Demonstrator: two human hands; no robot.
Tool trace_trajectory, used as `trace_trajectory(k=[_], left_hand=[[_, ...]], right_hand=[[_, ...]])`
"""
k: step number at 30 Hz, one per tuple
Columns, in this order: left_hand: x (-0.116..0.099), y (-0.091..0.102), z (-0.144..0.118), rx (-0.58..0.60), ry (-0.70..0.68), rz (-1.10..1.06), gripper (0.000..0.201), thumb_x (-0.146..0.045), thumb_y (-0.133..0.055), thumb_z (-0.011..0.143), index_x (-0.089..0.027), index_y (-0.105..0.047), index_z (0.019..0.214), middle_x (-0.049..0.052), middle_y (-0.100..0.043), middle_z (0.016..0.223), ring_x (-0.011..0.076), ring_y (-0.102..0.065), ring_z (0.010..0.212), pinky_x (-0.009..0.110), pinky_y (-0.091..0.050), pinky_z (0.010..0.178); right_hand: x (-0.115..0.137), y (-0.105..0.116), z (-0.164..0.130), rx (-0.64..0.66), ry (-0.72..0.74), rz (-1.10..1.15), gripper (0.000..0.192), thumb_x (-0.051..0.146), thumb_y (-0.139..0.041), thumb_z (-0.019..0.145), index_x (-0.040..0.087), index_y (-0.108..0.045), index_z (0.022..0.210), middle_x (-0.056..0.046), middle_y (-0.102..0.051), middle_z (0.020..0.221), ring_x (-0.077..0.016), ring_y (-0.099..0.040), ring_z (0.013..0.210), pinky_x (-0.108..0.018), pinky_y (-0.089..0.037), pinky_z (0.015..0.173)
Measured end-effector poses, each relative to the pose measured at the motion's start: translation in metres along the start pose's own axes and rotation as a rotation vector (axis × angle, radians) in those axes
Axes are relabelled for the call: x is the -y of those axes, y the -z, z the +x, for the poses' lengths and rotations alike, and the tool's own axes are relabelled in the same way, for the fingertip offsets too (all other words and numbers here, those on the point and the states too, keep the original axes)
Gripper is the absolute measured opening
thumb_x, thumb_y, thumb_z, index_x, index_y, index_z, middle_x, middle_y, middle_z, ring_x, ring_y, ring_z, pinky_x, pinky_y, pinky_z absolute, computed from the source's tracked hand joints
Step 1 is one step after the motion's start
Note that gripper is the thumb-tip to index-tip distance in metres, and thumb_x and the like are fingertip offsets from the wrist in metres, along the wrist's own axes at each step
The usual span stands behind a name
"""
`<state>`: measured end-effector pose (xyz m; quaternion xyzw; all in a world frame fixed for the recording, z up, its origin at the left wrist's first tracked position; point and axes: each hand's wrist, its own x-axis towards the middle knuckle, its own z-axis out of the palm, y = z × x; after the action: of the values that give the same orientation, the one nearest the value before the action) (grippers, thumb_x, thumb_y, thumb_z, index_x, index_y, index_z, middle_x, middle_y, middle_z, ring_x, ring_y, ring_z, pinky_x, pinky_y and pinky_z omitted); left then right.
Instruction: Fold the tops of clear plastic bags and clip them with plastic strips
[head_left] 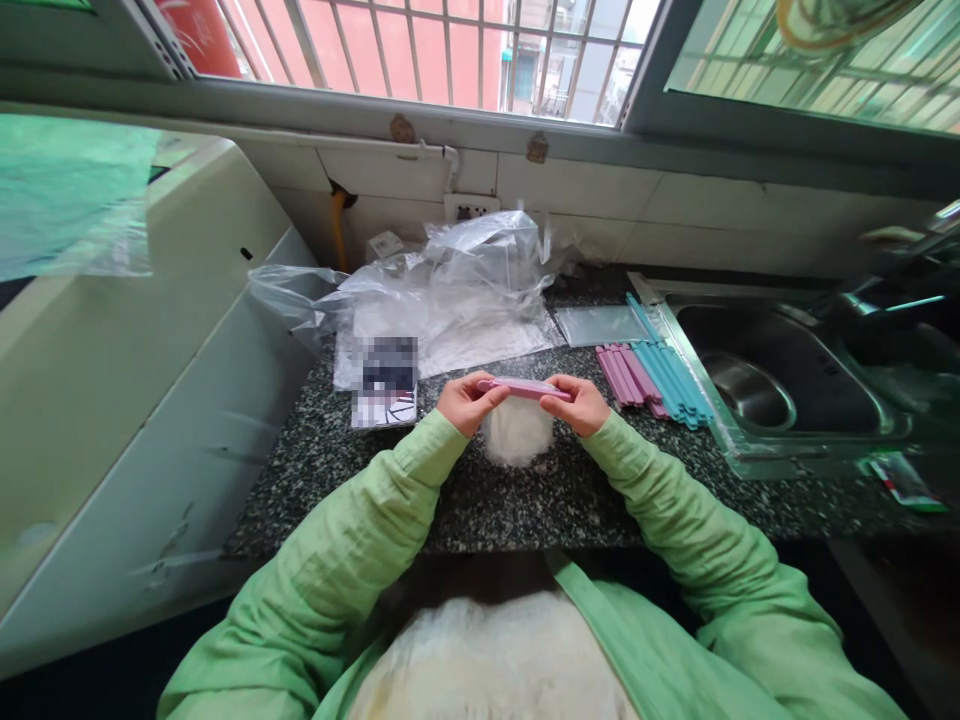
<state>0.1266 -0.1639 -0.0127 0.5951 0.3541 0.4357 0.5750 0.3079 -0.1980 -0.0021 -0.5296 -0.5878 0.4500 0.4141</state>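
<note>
Holds a pink stick (523, 388) level in front of the body, above the dark, speckled counter (300, 455). Pinches one end with the left hand (465, 403), thumb to the front, and pinches the other end with the right hand (577, 405) in much the same way. Seems to be in the middle of handling the pink stick and keeping it straight. Calls, most likely, for a soft, even pinch at both ends, so as not to bend or drop it. Can't tell if holding just one or a few stacked together; shows only a pale shine along the top. Can't see all the fingers either, being tucked behind. Covers the top of a cloudy plastic lump (519, 435) below; hard to say if touching it or apart. Has more pink sticks (628, 375) and blue sticks (670, 383) lying side by side to the right, near the sink (750, 330), with a flat clear packet (607, 325) just behind. Has crinkly clear bags (484, 295) at the back, too shiny to see into. Shows only blurry squares on much of the small flat thing (384, 385) at left. Cuts off the green sheet (71, 195) at the left edge.
</note>
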Motion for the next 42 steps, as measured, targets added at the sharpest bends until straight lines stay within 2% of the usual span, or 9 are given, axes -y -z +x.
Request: trace_trajectory(k=[3,7,17,24,28,33,42], left_hand=[[0.005,0.002,0.003,-0.121,-0.031,-0.036,0.037,-0.048,-0.069,0.055,-0.013,-0.056,0.056,-0.006,-0.039,0.046,0.0043,-0.033,0.045,0.019,-0.027,0.043],[0.008,0.001,0.004,-0.228,-0.060,-0.075,0.037,-0.048,-0.071,0.052,-0.013,-0.059,0.058,-0.006,-0.042,0.047,0.0041,-0.034,0.044,0.019,-0.030,0.043],[0.002,-0.003,0.002,-0.265,-0.090,-0.119,0.033,-0.041,-0.074,0.049,-0.013,-0.057,0.053,-0.006,-0.041,0.048,0.0036,-0.035,0.044,0.019,-0.029,0.043],[0.009,0.003,0.009,-0.356,-0.045,-0.204,0.041,-0.050,-0.074,0.044,-0.014,-0.059,0.057,-0.006,-0.045,0.046,0.0032,-0.037,0.039,0.018,-0.031,0.038],[0.014,0.006,0.013,-0.392,-0.071,-0.235,0.044,-0.054,-0.073,0.042,-0.014,-0.059,0.056,-0.006,-0.046,0.044,0.0029,-0.037,0.037,0.017,-0.031,0.035],[0.015,0.005,0.012,-0.406,-0.098,-0.237,0.042,-0.051,-0.074,0.045,-0.014,-0.059,0.056,-0.007,-0.043,0.044,0.0024,-0.037,0.037,0.016,-0.031,0.036],[0.012,0.005,0.012,-0.402,-0.123,-0.268,0.039,-0.048,-0.075,0.045,-0.014,-0.059,0.055,-0.006,-0.045,0.047,0.0026,-0.038,0.041,0.016,-0.032,0.040]], right_hand=[[-0.006,-0.003,0.003,-0.006,-0.052,0.085,0.052,0.061,-0.069,0.041,0.015,-0.049,0.055,0.006,-0.040,0.049,-0.0059,-0.034,0.047,-0.022,-0.028,0.046],[-0.010,-0.009,0.002,-0.048,-0.086,0.156,0.049,0.055,-0.072,0.039,0.015,-0.046,0.049,0.006,-0.042,0.046,-0.0052,-0.035,0.046,-0.023,-0.029,0.048],[-0.005,-0.011,0.002,-0.085,-0.076,0.192,0.044,0.051,-0.073,0.040,0.015,-0.047,0.048,0.007,-0.041,0.044,-0.0040,-0.034,0.044,-0.023,-0.028,0.047],[-0.006,-0.013,0.000,0.020,-0.077,0.112,0.038,0.047,-0.071,0.046,0.014,-0.051,0.052,0.006,-0.044,0.048,-0.0049,-0.038,0.047,-0.022,-0.030,0.048],[-0.011,-0.015,0.000,0.015,-0.066,0.059,0.034,0.043,-0.070,0.049,0.014,-0.053,0.051,0.004,-0.047,0.049,-0.0051,-0.040,0.046,-0.022,-0.031,0.048],[-0.014,-0.014,0.001,-0.010,-0.019,0.021,0.030,0.041,-0.068,0.053,0.014,-0.054,0.051,0.004,-0.047,0.047,-0.0053,-0.039,0.045,-0.022,-0.031,0.048],[-0.018,-0.015,0.002,-0.011,-0.023,0.008,0.029,0.042,-0.068,0.052,0.015,-0.056,0.051,0.003,-0.050,0.047,-0.0062,-0.040,0.045,-0.022,-0.032,0.047]])
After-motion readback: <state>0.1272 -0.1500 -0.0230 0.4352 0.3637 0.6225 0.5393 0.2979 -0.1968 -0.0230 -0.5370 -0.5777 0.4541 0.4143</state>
